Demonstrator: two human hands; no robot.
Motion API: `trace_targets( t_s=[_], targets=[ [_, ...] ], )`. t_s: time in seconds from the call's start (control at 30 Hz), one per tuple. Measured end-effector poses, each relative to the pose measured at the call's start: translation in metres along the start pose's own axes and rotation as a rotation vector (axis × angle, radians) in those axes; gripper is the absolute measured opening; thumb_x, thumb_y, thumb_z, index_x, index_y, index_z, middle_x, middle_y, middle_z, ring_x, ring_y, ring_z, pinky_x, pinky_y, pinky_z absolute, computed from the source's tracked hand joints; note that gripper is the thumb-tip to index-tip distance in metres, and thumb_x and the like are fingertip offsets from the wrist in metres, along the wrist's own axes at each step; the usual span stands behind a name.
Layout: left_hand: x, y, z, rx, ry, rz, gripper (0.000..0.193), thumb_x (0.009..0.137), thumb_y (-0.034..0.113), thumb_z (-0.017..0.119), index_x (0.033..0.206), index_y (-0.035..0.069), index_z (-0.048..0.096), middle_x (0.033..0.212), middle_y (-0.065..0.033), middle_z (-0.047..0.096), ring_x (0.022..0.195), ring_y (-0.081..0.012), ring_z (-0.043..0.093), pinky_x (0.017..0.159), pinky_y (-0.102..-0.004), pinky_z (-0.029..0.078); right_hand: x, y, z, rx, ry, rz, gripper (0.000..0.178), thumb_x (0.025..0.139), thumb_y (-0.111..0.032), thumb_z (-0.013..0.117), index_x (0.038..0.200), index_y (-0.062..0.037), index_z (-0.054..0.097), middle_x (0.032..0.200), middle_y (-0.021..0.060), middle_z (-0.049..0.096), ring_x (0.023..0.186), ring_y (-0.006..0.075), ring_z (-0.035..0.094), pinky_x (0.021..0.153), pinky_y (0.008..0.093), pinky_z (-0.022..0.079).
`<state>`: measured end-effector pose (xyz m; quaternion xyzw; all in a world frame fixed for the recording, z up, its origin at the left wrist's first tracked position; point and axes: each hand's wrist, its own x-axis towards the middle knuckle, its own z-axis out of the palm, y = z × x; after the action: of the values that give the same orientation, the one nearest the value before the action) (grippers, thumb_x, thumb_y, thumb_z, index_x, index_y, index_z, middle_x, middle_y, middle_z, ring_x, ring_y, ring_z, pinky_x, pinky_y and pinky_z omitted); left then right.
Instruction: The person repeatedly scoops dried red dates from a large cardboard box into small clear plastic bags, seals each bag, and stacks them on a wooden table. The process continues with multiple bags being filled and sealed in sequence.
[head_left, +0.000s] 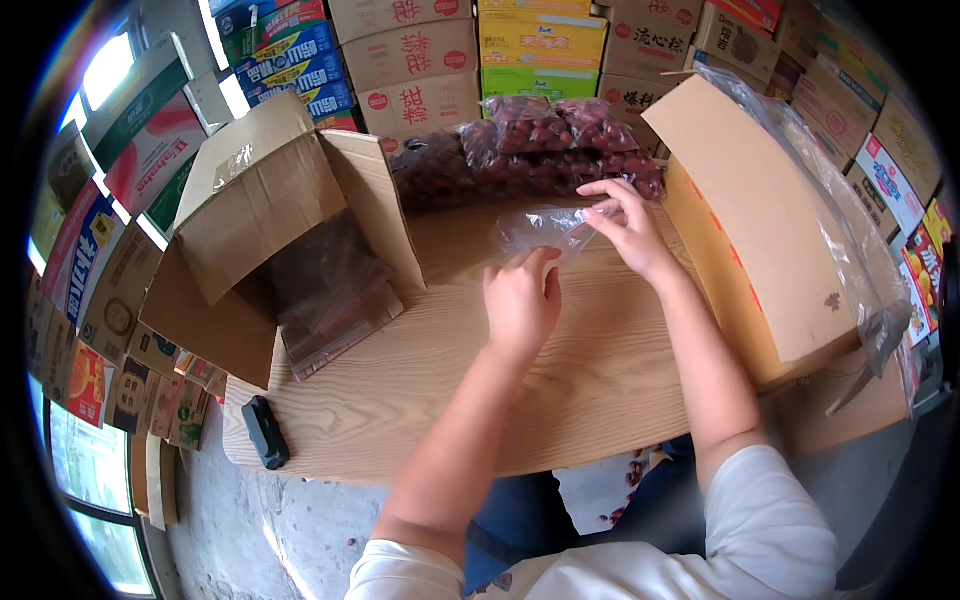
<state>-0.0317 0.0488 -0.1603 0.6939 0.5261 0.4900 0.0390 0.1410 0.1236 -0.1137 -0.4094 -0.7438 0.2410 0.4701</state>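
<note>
Over the middle of the wooden table, a small clear plastic bag (545, 226) is stretched between my hands. My left hand (522, 305) is closed, its thumb and fingers pinching the near edge of the bag. At the bag's right side my right hand (630, 228) grips the edge between thumb and finger, with the upper fingers extended. The bag looks flat, with nothing visible inside. Just beyond stand filled clear bags (535, 130) of dark red, round fruits that look like dates, stacked in a row.
An open cardboard box (250, 160) lies on its side at the left, with flat clear bags (330, 290) spilling from it. A large carton (770, 220) with a plastic liner tilts at the right. A black oblong object (265, 432) sits near the table's (440, 400) left edge. Stacked cartons (415, 60) line the back.
</note>
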Motion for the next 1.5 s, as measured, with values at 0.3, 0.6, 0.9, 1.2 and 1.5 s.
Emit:
trace_targets(
  t_s=[0.3, 0.6, 0.9, 1.2, 1.5],
  targets=[
    [-0.001, 0.000, 0.009, 0.045, -0.024, 0.098, 0.033, 0.074, -0.003, 0.057, 0.102, 0.011, 0.066, 0.103, -0.0042, 0.067, 0.063, -0.0200, 0.060, 0.075, -0.0369, 0.043, -0.056, 0.016, 0.001, -0.204, 0.217, -0.128, 0.032, 0.071, -0.007, 0.075, 0.100, -0.0060, 0.062, 0.099, 0.0068, 0.057, 0.077, 0.0156, 0.058, 0.061, 0.0260, 0.045],
    [0.000, -0.003, 0.010, 0.018, -0.025, 0.180, 0.038, 0.072, -0.009, 0.056, 0.106, 0.005, 0.064, 0.105, -0.0128, 0.064, 0.065, -0.0237, 0.059, 0.061, -0.0331, 0.049, -0.065, 0.017, 0.010, -0.022, 0.227, -0.079, 0.004, 0.079, -0.001, 0.067, 0.081, 0.0002, 0.064, 0.076, 0.0061, 0.059, 0.062, 0.0130, 0.059, 0.054, 0.0247, 0.046],
    [0.002, 0.005, 0.003, -0.096, -0.060, 0.011, 0.039, 0.074, -0.010, 0.050, 0.107, 0.004, 0.064, 0.102, -0.0160, 0.064, 0.081, -0.0336, 0.063, 0.067, -0.0392, 0.051, -0.069, 0.020, 0.019, -0.077, 0.228, -0.074, 0.012, 0.079, -0.005, 0.068, 0.089, -0.0006, 0.066, 0.080, 0.0099, 0.063, 0.070, 0.0236, 0.064, 0.062, 0.0326, 0.051],
    [0.004, -0.005, 0.007, -0.079, -0.054, 0.107, 0.042, 0.073, -0.012, 0.049, 0.111, 0.002, 0.062, 0.106, -0.0199, 0.062, 0.081, -0.0349, 0.063, 0.066, -0.0389, 0.051, -0.027, -0.050, -0.011, -0.244, 0.339, -0.083, 0.037, 0.075, -0.032, 0.074, 0.101, -0.0093, 0.059, 0.102, 0.0092, 0.058, 0.094, 0.0286, 0.061, 0.076, 0.0401, 0.051],
    [0.001, -0.017, 0.000, -0.102, -0.070, 0.134, 0.046, 0.068, -0.013, 0.054, 0.112, 0.000, 0.061, 0.102, -0.0169, 0.061, 0.067, -0.0234, 0.058, 0.063, -0.0327, 0.050, 0.110, -0.229, -0.114, -0.022, 0.787, -0.416, 0.037, 0.074, -0.028, 0.073, 0.100, -0.0036, 0.062, 0.099, 0.0146, 0.063, 0.096, 0.0299, 0.062, 0.080, 0.0407, 0.050]
  ],
)
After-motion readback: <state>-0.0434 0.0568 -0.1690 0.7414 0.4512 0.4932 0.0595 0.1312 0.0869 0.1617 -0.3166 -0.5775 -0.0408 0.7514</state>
